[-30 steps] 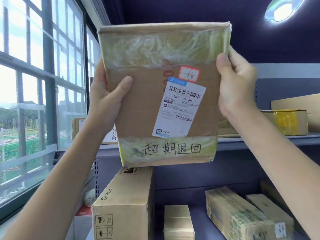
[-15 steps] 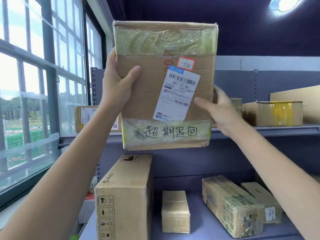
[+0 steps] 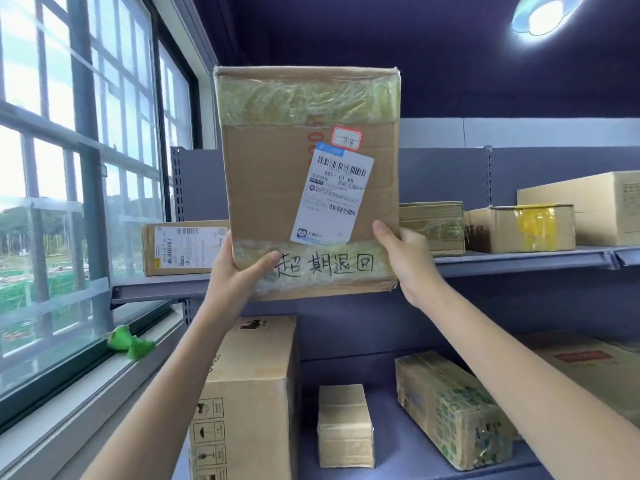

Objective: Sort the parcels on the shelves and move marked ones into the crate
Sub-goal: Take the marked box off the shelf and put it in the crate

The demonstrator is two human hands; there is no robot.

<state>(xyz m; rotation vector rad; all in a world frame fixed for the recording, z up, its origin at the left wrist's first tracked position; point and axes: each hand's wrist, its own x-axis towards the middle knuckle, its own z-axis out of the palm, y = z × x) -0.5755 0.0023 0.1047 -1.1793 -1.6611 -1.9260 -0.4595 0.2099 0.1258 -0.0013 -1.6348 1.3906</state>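
Observation:
I hold a flat brown cardboard parcel (image 3: pixel 270 181) upright in front of the upper shelf (image 3: pixel 519 263). It has yellowish tape bands at top and bottom, a white barcode label, a small red-framed sticker, and black handwritten characters on the lower tape. My left hand (image 3: pixel 239 275) grips its bottom left corner, thumb over the front. My right hand (image 3: pixel 405 258) grips the bottom right edge. No crate is in view.
The upper shelf carries a labelled box (image 3: pixel 180 247) at left and several cardboard boxes (image 3: pixel 519 228) at right. On the lower shelf stand a tall box (image 3: pixel 249 393), a small box (image 3: pixel 344 426) and a taped box (image 3: pixel 453 407). A window (image 3: pixel 69 168) runs along the left, a green object (image 3: pixel 130 342) on its sill.
Both hands slid from the parcel's upper sides down to its bottom corners. The parcel sits a little farther from me, still upright with the label facing me.

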